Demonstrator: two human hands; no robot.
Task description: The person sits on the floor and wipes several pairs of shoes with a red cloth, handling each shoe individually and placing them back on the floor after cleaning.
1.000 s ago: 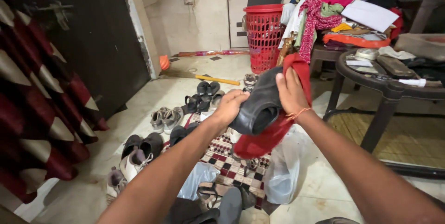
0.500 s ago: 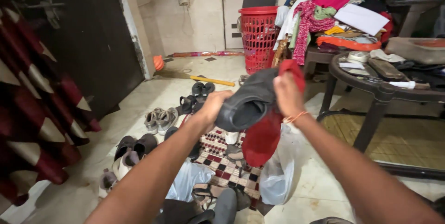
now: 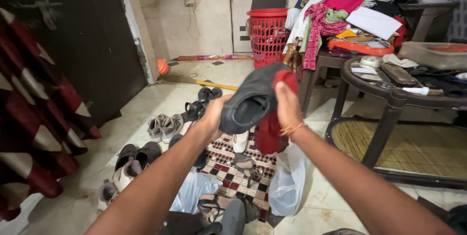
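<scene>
Dark grey shoe (image 3: 250, 101) held up in the air at chest height, over the checked floor mat (image 3: 233, 159), opening facing the camera. Left hand (image 3: 214, 116) closed round the heel/lower side, fingers wrapped under. Right hand (image 3: 286, 106) closed too, pressing a red cloth (image 3: 270, 133) against the shoe's toe side; cloth bunched at the top, rest hangs loose below the palm.

Handling, my read:
- shoe looks light, one hand could carry it. Upper looks soft, collar prob flexes if squeezed; sole is the stiff part.
- best hold = heel counter or sole edge. Gripping the collar will likely deform it.
- surface looks matte, not slippery. Not fragile.
- cloth is limp, no stiffness, needs a pinch or a full-palm press; the dangling end could snag.

Around: more shoes and sandals in pairs along the mat's left edge, e.g. a grey pair (image 3: 163, 127). Clear plastic bag (image 3: 288, 181) on the floor at the mat's right edge. Red laundry basket (image 3: 266, 35) by the far wall, round dark table (image 3: 389, 94) to the right with clutter on top.
</scene>
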